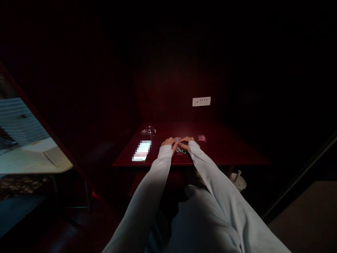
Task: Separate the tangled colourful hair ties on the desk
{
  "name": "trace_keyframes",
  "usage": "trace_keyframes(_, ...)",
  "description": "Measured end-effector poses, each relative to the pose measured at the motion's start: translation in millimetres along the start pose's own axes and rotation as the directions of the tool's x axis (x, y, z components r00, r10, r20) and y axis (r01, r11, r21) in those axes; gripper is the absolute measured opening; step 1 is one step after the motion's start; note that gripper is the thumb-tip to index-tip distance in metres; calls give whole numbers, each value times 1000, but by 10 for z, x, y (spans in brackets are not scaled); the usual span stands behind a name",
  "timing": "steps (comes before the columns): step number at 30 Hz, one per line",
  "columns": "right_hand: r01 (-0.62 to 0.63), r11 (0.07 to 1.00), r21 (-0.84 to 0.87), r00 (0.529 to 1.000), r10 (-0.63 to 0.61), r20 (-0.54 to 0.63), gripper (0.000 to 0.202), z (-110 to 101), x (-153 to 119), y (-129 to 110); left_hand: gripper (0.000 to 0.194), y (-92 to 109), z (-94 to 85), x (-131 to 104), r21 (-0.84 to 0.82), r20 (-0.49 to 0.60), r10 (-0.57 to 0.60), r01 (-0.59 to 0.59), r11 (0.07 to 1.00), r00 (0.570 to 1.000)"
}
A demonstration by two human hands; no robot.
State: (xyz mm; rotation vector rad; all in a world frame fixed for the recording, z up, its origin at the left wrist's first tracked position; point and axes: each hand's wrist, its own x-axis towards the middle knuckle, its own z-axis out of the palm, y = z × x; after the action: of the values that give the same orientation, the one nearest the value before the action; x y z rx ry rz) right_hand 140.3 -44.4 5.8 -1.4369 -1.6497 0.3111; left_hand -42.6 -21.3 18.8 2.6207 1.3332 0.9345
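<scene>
Both hands meet over a small pile of coloured loops (180,150) on the dark red table (223,154). My left hand (169,142) comes in from the left with its fingers bent together at the pile. From the right, my right hand (186,141) reaches the same spot, thumb and fingers pinched close to the left fingertips. Whatever lies between the fingertips is too small to make out. A little bunch of pink strands (202,138) lies to the right of my right hand.
A lit phone (142,151) lies on the table's left part, with a clear container (149,131) behind it. A white socket (201,101) is on the back wall. Under the table's right side stands a pale basket (238,182). A pale desk (34,158) is at far left.
</scene>
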Motion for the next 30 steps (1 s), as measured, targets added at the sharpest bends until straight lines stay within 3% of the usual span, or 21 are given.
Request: trace_keyframes(30, -24, 1000, 7, 1000, 24, 2, 18, -24, 8, -42, 21, -18, -5, 7, -58, 16, 6, -5, 998, 1000)
